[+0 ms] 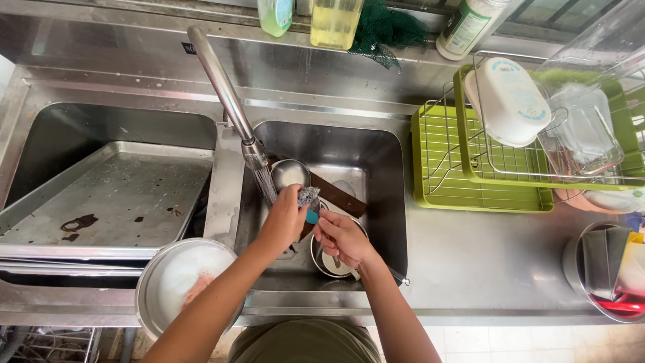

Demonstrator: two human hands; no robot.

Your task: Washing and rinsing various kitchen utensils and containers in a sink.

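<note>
Washing appears part done. At nine o'clock a stained steel tray waits unwashed; a foamy bowl sits below it. Centre, over the sink — left hand closed on a crinkled scouring pad, right hand gripping a blue-handled utensil. At two o'clock, the rack holds clean containers.

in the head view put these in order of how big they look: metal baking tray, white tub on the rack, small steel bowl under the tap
1. metal baking tray
2. white tub, though it may sit nearer the camera
3. small steel bowl
</note>
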